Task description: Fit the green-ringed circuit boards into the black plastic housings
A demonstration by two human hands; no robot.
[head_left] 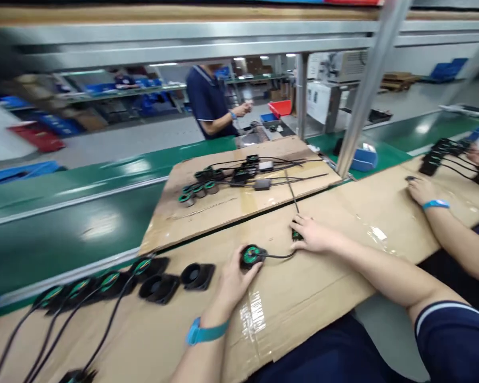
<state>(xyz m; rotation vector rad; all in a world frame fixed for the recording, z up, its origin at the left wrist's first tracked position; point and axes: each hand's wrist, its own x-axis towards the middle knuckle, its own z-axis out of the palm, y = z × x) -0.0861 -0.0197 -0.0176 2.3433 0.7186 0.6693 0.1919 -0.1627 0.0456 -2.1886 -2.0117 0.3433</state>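
My left hand (232, 277), with a blue wristband, has its thumb and fingers around a round black fan part with a green circuit board (252, 256). From that part a black cable (279, 257) runs right to my right hand (314, 235). The fingers there are closed on a small black piece with green on it (296, 233), mostly covered by them. A thin dark cable (291, 191) leads from this piece onto the cardboard behind. Left of my left hand sit two black fan housings (197, 275), and beyond them several black housings with green boards and cables (109, 282).
Cardboard sheets (323, 287) cover the work surface. Several metal coils with green boards (198, 190) and cabled connectors (262, 184) lie at the back. A green conveyor (83, 223) runs behind, near a metal post (367, 90). A co-worker's hand (421, 190) is at the right.
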